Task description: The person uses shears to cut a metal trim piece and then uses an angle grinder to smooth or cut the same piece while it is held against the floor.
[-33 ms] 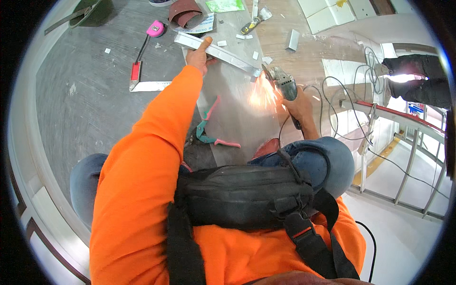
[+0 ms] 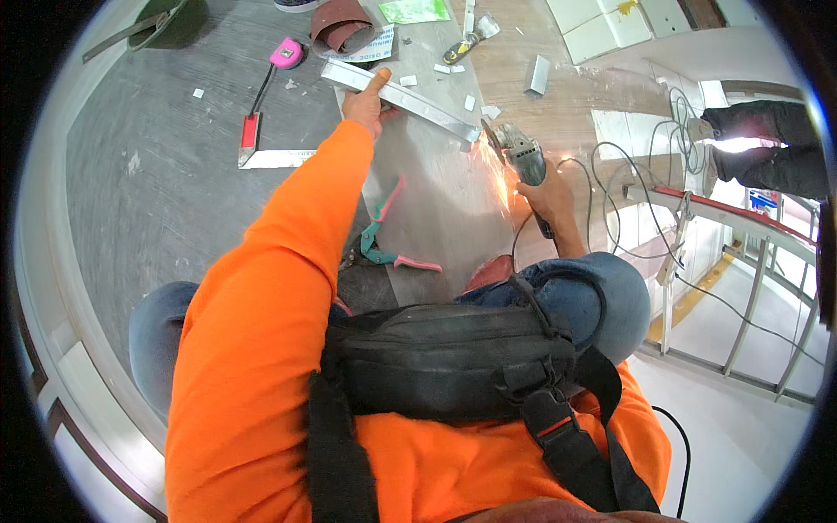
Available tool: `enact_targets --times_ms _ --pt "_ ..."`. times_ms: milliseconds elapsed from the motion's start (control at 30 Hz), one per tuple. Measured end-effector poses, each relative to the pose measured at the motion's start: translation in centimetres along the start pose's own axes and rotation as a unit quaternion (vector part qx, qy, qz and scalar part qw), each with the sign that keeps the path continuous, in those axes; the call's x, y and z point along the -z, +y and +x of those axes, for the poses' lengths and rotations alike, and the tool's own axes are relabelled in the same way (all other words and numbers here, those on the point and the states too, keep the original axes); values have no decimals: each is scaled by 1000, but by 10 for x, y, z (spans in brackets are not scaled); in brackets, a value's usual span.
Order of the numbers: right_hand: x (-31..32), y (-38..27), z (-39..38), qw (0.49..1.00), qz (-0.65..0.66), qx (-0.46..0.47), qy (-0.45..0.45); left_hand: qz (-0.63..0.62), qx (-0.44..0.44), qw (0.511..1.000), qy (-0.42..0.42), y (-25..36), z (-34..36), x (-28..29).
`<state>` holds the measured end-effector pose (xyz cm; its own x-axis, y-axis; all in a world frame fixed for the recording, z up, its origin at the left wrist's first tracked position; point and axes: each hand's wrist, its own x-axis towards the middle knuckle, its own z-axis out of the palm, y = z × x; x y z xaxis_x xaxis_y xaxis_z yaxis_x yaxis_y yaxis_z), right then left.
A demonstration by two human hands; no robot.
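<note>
My left hand is closed around a silver metal profile, which slants down to the right just above the floor. In my right hand is the body of an angle grinder. Its disc stands edge-on at the profile's right end, where orange sparks spray downward. Whether the disc touches the metal, I cannot tell. Between my knees and the profile lie snips with pink and teal handles. A square with a red handle rests left of my left forearm.
Farther off lie a pink tape measure, a brown sandpaper roll, a scraper and a metal offcut. Black cable loops at the right, near a ladder and another person's legs. A green bucket stands far left.
The spark spray has become smaller and narrower. A small dark bit under the profile's right end no longer shows. Both hands have hardly moved.
</note>
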<state>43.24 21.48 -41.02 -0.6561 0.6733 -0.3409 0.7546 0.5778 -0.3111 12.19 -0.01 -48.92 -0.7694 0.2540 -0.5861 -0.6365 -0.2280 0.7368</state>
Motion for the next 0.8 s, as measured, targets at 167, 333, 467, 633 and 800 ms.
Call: enact_targets --times_ms 167,333,467,633,800 --pt "5 -5 -2 999 -21 25 28 6 -4 1000 13 3 -6 -12" --pt "10 -14 -2 998 -30 46 40 25 -16 998 62 13 -9 -23" --pt "14 -12 1 998 -55 24 31 33 -19 998 56 16 -17 -35" --pt "14 -9 3 997 -68 2 19 28 -21 997 75 11 -16 -36" --pt "9 -2 -12 998 23 -11 53 -12 -53 986 155 6 3 -44"
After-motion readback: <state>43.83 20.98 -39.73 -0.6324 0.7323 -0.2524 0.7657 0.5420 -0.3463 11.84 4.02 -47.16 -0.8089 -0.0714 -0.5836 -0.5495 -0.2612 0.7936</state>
